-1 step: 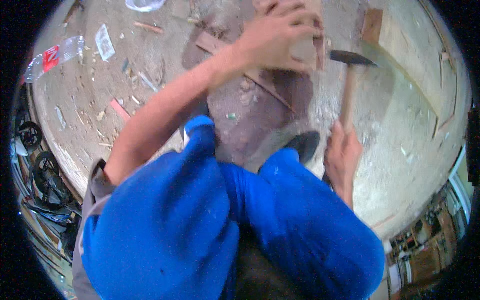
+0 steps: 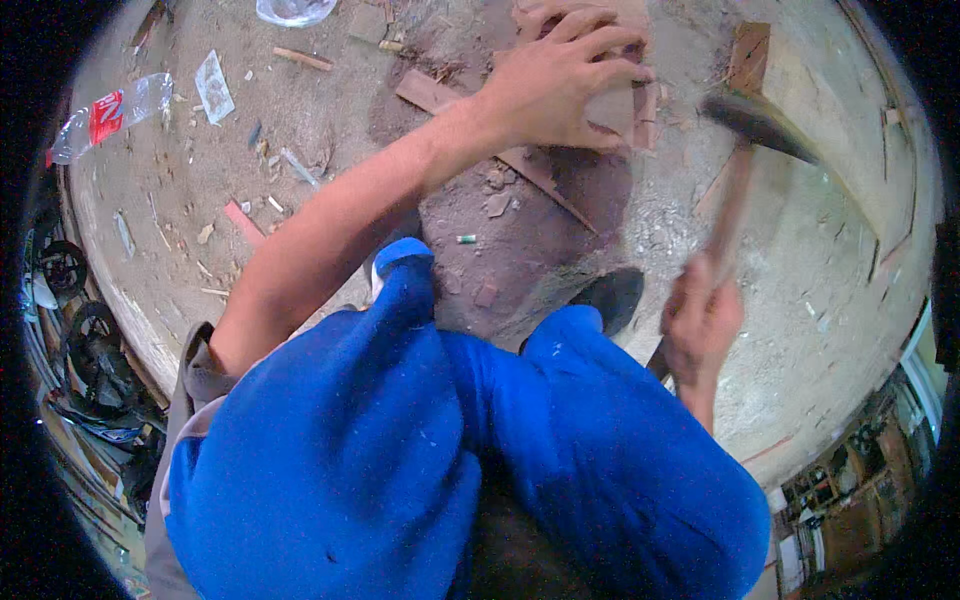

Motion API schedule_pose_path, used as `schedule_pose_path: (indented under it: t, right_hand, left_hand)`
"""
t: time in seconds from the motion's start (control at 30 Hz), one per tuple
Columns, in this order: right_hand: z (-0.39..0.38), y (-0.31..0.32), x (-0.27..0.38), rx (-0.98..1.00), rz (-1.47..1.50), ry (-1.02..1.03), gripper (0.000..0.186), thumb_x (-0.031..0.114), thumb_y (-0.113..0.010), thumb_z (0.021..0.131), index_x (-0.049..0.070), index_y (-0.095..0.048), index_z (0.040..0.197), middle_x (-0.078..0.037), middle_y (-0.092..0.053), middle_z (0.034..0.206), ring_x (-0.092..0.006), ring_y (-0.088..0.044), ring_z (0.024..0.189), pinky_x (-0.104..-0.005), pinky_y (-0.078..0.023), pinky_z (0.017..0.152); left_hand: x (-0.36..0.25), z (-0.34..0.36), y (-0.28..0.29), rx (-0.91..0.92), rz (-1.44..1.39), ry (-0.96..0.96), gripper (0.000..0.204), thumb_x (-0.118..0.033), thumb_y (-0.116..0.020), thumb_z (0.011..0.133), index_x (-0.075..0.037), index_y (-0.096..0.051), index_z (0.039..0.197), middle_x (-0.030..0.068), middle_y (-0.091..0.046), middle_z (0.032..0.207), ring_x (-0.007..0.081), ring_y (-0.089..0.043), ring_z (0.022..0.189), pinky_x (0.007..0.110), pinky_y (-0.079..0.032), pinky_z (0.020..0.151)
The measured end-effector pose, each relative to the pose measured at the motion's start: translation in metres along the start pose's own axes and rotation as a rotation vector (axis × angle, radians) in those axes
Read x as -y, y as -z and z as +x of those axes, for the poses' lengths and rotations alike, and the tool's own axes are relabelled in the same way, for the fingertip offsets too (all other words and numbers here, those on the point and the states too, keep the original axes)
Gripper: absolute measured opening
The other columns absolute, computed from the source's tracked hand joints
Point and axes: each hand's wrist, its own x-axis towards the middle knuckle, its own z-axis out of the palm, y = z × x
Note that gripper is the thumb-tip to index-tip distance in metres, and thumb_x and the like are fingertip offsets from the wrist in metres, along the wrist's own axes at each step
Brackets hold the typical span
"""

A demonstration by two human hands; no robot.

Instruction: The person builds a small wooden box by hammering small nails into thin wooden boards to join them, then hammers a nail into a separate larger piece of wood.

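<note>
In my right hand (image 2: 703,318) is a hammer (image 2: 737,190), its wooden handle wrapped by my fingers. The dark head hangs in the air to the right of a reddish-brown wooden block (image 2: 614,104), apart from it and blurred by motion. My left hand (image 2: 560,88) reaches across to the block and grips it from above, thumb on the near side and fingers spread over the far side. Part of the block is hidden under that hand. Beneath my left wrist, a narrow wooden strip (image 2: 545,182) lies slantwise on the ground.
A larger wooden piece (image 2: 750,58) lies at the far right. On the dirt floor at left are a clear plastic bottle (image 2: 105,118) with a red label, a pale flat scrap (image 2: 213,88) and wood splinters. Bicycle-like wheels (image 2: 92,345) show at the left rim.
My right hand and the hammer have swung to the right, taking the head farther from the block. My left hand stays on the block with its fingers slightly shifted.
</note>
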Motion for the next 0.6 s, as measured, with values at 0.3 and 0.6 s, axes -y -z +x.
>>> schedule_pose_path:
  t: [0.3, 0.6]
  right_hand:
    - [0.019, -0.028, -0.015, 0.011, -0.079, 0.085, 0.022, 0.025, -0.057, 0.103, 0.011, -0.059, 0.087, -0.006, -0.055, 0.061, -0.0318, -0.057, 0.052, -0.035, -0.043, 0.049]
    - [0.024, -0.024, 0.001, 0.004, -0.199, 0.159, 0.035, 0.028, -0.056, 0.104, -0.004, -0.061, 0.092, -0.017, -0.066, 0.068, -0.0337, -0.066, 0.061, -0.0439, -0.05, 0.056]
  left_hand:
    - [-0.003, -0.002, -0.002, 0.026, -0.065, -0.033, 0.077, -0.053, -0.084, 0.072, -0.014, -0.062, 0.135, 0.0118, -0.05, 0.146, 0.037, -0.035, 0.144, 0.054, -0.024, 0.114]
    - [0.0, 0.003, -0.002, 0.027, -0.046, -0.029, 0.078, -0.054, -0.086, 0.071, -0.015, -0.062, 0.135, 0.0119, -0.049, 0.146, 0.0369, -0.034, 0.144, 0.055, -0.024, 0.115]
